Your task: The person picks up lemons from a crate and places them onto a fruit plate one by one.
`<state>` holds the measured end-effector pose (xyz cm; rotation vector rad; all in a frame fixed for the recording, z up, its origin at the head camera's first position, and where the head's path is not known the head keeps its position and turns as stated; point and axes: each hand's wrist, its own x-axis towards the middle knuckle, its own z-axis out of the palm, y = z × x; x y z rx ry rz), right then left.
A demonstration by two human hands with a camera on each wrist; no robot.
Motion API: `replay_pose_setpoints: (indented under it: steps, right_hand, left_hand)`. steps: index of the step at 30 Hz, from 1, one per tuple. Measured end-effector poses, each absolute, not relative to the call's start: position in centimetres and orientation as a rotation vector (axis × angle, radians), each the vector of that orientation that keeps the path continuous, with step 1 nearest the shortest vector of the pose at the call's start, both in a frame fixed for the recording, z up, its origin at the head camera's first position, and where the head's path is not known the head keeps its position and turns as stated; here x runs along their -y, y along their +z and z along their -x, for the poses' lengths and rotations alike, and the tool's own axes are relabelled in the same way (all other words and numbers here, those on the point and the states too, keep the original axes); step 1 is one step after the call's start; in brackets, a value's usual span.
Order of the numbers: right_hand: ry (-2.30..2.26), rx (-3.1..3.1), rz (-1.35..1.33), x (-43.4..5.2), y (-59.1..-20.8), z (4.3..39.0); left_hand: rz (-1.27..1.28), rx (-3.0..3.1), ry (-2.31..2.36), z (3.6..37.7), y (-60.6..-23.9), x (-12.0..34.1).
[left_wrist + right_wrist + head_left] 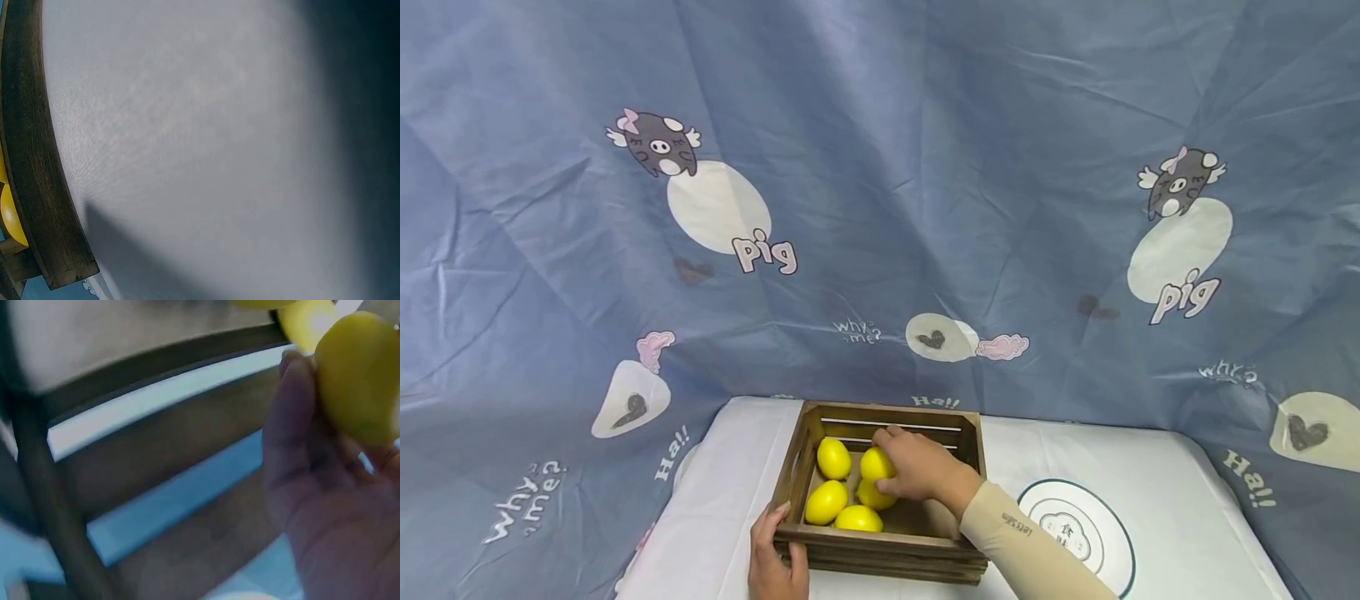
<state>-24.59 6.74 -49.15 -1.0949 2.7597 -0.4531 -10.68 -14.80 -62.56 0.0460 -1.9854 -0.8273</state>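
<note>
A smooth, bright yellow oval lemon (876,463) sits under the curled fingers of the right hand (917,471), inside a dark slatted wooden crate (891,552). Its long axis looks roughly upright, tip hidden by the fingers. 4 more yellow lemons (833,457) lie just beside those fingers. The left hand (772,560) grips the crate's near corner, thumb over the rim.

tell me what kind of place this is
Probably a makeshift recording setup, not a kitchen: a blue cartoon-pig sheet hangs as backdrop behind a white-covered table with only a wooden crate of lemons.
</note>
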Motion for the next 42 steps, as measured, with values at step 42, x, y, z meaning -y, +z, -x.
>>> replay_pose_setpoints:
  steps: [42]
  right_hand:
    - [-0.668, -2.701, 1.230, -7.9, -43.0, 20.2]
  left_hand:
    - [-0.029, 1.945, -0.818, 10.8, -62.7, 15.0]
